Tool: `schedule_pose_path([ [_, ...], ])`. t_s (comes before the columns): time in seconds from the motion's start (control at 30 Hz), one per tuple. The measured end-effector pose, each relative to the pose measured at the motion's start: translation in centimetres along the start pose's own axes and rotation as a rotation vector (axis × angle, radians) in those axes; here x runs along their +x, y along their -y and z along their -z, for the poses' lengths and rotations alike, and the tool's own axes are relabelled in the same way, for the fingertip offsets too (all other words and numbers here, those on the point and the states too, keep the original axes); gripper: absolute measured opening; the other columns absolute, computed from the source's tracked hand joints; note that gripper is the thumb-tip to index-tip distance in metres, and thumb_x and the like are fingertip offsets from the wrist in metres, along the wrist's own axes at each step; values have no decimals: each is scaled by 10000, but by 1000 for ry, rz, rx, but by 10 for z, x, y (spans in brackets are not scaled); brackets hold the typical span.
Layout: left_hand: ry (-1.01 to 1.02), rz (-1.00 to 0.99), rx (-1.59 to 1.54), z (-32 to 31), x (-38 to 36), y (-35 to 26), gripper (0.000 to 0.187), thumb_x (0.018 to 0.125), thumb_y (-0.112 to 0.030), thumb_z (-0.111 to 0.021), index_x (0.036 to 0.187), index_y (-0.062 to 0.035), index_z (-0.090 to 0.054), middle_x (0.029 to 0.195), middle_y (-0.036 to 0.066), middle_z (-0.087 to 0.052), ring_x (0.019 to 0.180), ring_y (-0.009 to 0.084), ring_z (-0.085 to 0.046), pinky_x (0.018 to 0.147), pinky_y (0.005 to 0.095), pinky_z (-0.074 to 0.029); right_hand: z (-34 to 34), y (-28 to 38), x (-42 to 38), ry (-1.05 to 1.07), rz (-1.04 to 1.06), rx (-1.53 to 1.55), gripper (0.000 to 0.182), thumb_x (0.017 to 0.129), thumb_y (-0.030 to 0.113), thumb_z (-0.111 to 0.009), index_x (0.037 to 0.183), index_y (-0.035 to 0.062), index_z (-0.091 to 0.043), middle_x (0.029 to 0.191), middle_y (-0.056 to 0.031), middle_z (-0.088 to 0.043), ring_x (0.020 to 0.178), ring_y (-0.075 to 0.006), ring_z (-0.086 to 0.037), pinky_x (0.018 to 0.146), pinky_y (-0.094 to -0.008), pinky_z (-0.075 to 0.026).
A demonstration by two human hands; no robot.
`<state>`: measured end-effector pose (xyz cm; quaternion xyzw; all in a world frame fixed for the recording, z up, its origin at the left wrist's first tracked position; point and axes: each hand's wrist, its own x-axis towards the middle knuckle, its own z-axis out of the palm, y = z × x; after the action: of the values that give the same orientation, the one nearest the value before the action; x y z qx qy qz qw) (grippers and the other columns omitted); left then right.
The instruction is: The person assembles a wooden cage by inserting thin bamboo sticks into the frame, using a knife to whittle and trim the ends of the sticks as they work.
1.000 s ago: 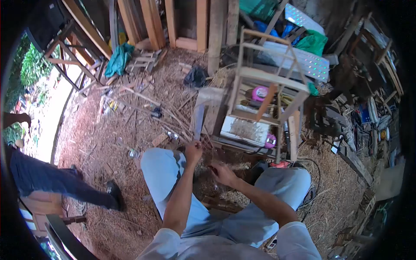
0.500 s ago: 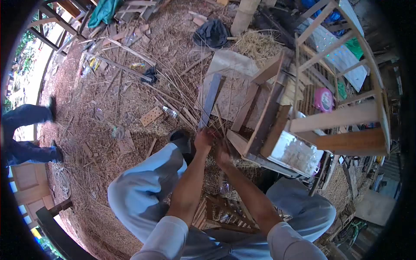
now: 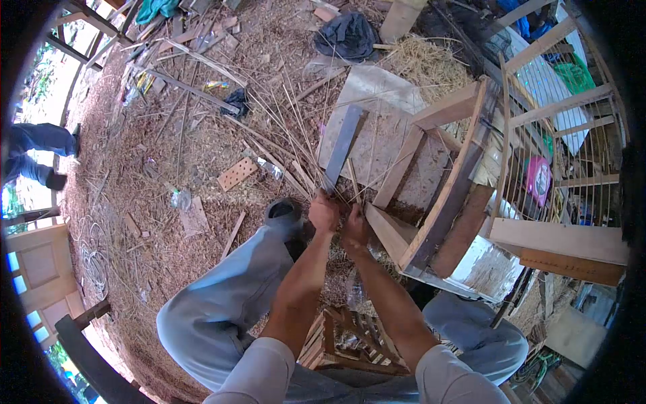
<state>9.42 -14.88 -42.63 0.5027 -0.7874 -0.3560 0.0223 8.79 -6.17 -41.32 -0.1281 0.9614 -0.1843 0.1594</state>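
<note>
My left hand (image 3: pixel 324 214) is closed around a bundle of thin sticks (image 3: pixel 311 161) that fans out up and away across the floor. Close beside it, my right hand (image 3: pixel 355 227) has its fingers curled around the near ends of the sticks, partly hidden. A long grey flat bar (image 3: pixel 344 141) runs up from just above my left hand, its near end at my knuckles. Both hands are low between my knees, over the shavings-covered ground.
To the right stands a wooden frame (image 3: pixel 457 178) and a slatted rack of thin rods (image 3: pixel 558 128) with a pink object (image 3: pixel 537 180). A drilled wood block (image 3: pixel 237 175) and a black plastic bag (image 3: pixel 346 35) lie on the floor. Another person's legs (image 3: pixel 40 145) show at far left.
My view has shifted slightly, so the frame and rack sit farther right. Both hands stay together at the sticks. The other person's legs have moved up in the view.
</note>
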Motion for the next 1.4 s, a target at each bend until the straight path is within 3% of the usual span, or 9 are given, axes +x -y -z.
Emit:
schedule_pose_path([
  [0.17, -19, -116, -163, 0, 1, -2, 218, 786, -254, -601, 819, -39, -627, 741, 177, -631, 724, 370, -623, 624, 444, -494, -74, -61, 12, 48, 195, -221, 269, 836, 199, -536, 1043, 41, -468, 660, -185, -615, 609, -388, -620, 556, -490, -502],
  [0.4, 153, 0, -344, 8, 8, 0, 258, 780, -282, -624, 840, -32, -645, 739, 155, -657, 685, 295, -653, 618, 390, -501, 20, 7, -15, 116, 125, -105, 245, 862, 170, -485, 1033, 1, -533, 658, -171, -616, 670, -360, -631, 512, -472, -486],
  [0.47, 177, 172, -614, 13, 6, -1, 228, 775, -236, -631, 852, -23, -659, 752, 126, -672, 651, 227, -652, 617, 357, -497, 34, -2, -39, -643, 696, -1179, 222, 854, 198, -487, 985, 42, -575, 655, -172, -613, 668, -365, -627, 496, -470, -476],
  [0.57, 254, 230, -929, 68, -17, -39, 172, 792, -170, -605, 842, -13, -653, 772, 95, -676, 650, 183, -640, 630, 323, -496, 10, -23, -53, -759, 518, -605, 229, 814, 208, -535, 984, 65, -594, 685, -198, -617, 669, -368, -628, 515, -468, -485],
  [0.63, 204, 77, -837, 78, -16, -38, 148, 804, -136, -589, 858, -6, -637, 751, 92, -661, 655, 177, -634, 625, 306, -494, 37, -14, -70, -228, 371, -75, 220, 805, 265, -538, 856, 73, -633, 622, -126, -552, 533, -282, -579, 472, -436, -452],
  [0.8, 298, -181, -1009, 187, -69, -95, 155, 850, -57, -562, 1000, -25, -589, 791, 52, -595, 715, 127, -569, 588, 257, -474, 191, 46, -123, -172, 109, 240, 172, 749, 143, -597, 894, 58, -631, 767, -192, -631, 754, -387, -618, 659, -485, -487],
  [0.87, 297, -265, -1075, 238, -115, -118, 162, 860, -75, -567, 1016, -32, -575, 809, 42, -586, 746, 124, -568, 595, 260, -480, 228, 45, -144, -419, 477, 432, 132, 735, 101, -622, 840, 25, -646, 766, -192, -626, 730, -383, -613, 653, -460, -485],
  [1.1, 226, -733, -1204, 363, -223, -183, 122, 878, -42, -548, 983, 9, -512, 933, 70, -551, 802, 168, -609, 679, 303, -531, 359, 20, -213, -288, 419, 532, 115, 775, 116, -672, 855, 34, -676, 666, -125, -619, 558, -217, -559, 537, -305, -433],
  [1.4, 59, -973, -1099, 347, -274, -220, 152, 848, 22, -562, 973, -18, -485, 934, 71, -538, 793, 154, -592, 723, 271, -503, 369, -40, -225, -187, 529, 870, 152, 836, 136, -652, 856, -15, -659, 663, -34, -627, 588, -70, -547, 546, -241, -444],
])
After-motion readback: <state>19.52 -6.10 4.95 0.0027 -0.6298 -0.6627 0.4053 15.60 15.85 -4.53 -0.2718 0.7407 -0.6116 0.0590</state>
